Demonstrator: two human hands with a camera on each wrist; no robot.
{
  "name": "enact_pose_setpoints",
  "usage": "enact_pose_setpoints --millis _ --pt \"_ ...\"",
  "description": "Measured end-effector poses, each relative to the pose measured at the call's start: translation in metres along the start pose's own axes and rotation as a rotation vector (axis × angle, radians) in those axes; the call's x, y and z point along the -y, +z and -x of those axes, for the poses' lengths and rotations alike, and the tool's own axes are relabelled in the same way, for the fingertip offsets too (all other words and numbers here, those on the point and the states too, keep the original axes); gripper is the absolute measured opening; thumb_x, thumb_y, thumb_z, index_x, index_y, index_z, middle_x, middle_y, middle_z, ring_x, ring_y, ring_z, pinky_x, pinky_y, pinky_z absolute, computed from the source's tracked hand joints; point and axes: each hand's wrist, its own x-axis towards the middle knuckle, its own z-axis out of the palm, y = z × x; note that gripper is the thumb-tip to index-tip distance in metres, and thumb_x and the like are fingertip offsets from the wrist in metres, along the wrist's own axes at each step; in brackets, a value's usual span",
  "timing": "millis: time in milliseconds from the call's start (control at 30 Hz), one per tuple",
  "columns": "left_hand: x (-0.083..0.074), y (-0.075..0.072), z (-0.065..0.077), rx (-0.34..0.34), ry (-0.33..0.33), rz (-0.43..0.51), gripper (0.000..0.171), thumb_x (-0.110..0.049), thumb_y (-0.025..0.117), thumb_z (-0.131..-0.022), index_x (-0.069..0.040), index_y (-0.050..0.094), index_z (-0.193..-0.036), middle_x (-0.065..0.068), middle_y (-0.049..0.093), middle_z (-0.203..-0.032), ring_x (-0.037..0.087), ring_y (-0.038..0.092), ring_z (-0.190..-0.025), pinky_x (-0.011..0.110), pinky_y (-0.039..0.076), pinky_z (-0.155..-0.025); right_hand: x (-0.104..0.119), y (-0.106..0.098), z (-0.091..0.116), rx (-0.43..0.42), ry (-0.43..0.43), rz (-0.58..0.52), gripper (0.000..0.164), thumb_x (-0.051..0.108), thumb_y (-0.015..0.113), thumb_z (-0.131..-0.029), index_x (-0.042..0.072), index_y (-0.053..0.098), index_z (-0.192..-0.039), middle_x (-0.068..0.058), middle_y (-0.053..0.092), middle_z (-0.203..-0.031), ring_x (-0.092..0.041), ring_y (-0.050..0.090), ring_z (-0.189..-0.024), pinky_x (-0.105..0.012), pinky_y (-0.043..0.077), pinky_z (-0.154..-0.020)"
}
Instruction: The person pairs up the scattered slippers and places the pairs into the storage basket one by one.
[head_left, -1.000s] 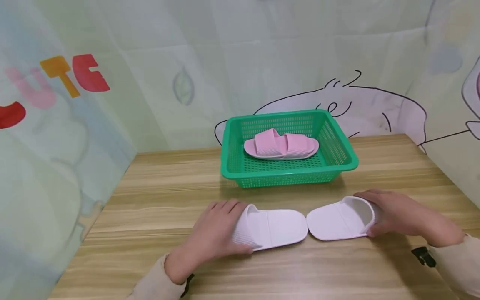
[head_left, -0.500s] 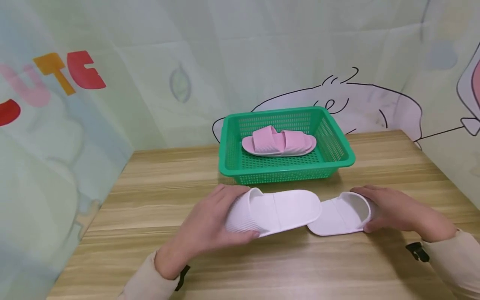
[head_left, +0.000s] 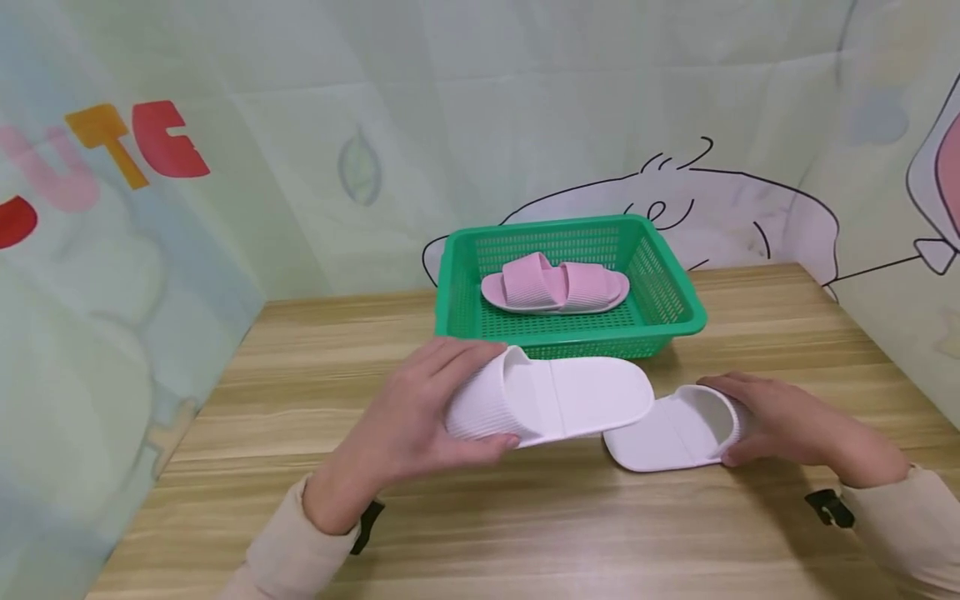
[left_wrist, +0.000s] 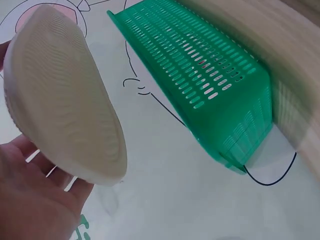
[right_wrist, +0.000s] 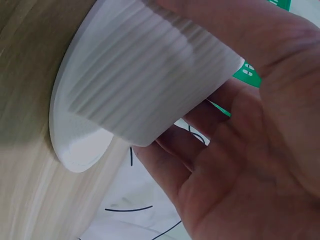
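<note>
My left hand point(head_left: 412, 408) grips a white slipper point(head_left: 592, 396) by its ribbed strap end and holds it above the table; the left wrist view shows the sole point(left_wrist: 70, 100) of this slipper. In the head view its heel overlaps the heel of a second white slipper point(head_left: 660, 433). That second slipper lies on the table, and my right hand point(head_left: 795, 425) holds it round the strap point(right_wrist: 160, 70). Behind both, a green basket point(head_left: 570, 346) contains a pair of pink slippers point(head_left: 528, 283), one partly hidden by the other.
The wood-grain table point(head_left: 322, 350) runs back to a printed cloth backdrop point(head_left: 300, 150) with cartoon drawings and letters. The basket stands near the back of the table, just beyond the white slippers.
My left hand has lifted its white slipper off the table and moved it up toward the basket, so the heels now overlap in view. My right hand stays at the other slipper.
</note>
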Motion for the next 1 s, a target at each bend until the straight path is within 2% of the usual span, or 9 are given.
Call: enact_pose_setpoints --millis 233,567,800,900,1000 --pt "-0.001 -0.003 -0.004 -0.015 -0.002 -0.015 0.082 -0.053 0.089 -0.074 -0.014 0.064 -0.142 -0.002 0.069 -0.134 0.017 0.062 -0.116 0.036 0.058 -0.086 -0.001 0.0 -0.001 -0.006 -0.009 -0.006 0.096 0.035 0.102 -0.061 -0.004 0.061 -0.139 -0.027 0.066 -0.13 -0.04 0.065 -0.109 -0.057 0.056 -0.089" --pt "-0.001 -0.005 -0.001 0.006 -0.022 -0.021 0.082 -0.054 0.088 -0.077 -0.015 0.063 -0.144 -0.001 0.067 -0.137 0.018 0.061 -0.121 0.039 0.059 -0.089 0.002 -0.001 -0.001 0.015 0.013 -0.028 0.096 0.033 0.101 -0.062 -0.005 0.06 -0.14 -0.027 0.066 -0.13 -0.039 0.065 -0.108 -0.058 0.057 -0.088" --pt "-0.002 -0.009 -0.001 0.004 -0.025 -0.023 0.084 -0.055 0.088 -0.077 -0.016 0.062 -0.146 -0.001 0.066 -0.139 0.019 0.06 -0.124 0.04 0.058 -0.092 0.002 -0.002 0.0 0.003 -0.004 -0.058 0.102 0.029 0.102 -0.062 -0.009 0.054 -0.144 -0.03 0.062 -0.133 -0.04 0.063 -0.11 -0.06 0.056 -0.091" --pt "-0.001 -0.009 -0.001 0.007 -0.025 -0.018 0.084 -0.055 0.088 -0.077 -0.016 0.062 -0.147 -0.001 0.066 -0.14 0.019 0.059 -0.125 0.04 0.058 -0.093 0.001 0.001 0.003 -0.016 -0.023 -0.083 0.105 0.028 0.102 -0.063 -0.011 0.05 -0.145 -0.03 0.062 -0.133 -0.038 0.063 -0.109 -0.057 0.056 -0.09" --pt "-0.002 -0.012 0.0 0.008 -0.029 -0.017 0.084 -0.055 0.087 -0.077 -0.016 0.062 -0.147 -0.001 0.065 -0.14 0.019 0.059 -0.126 0.04 0.058 -0.093 0.0 0.002 0.005 -0.052 -0.045 -0.083 0.107 0.031 0.102 -0.062 -0.012 0.048 -0.144 -0.025 0.064 -0.128 -0.032 0.063 -0.106 -0.049 0.056 -0.088"
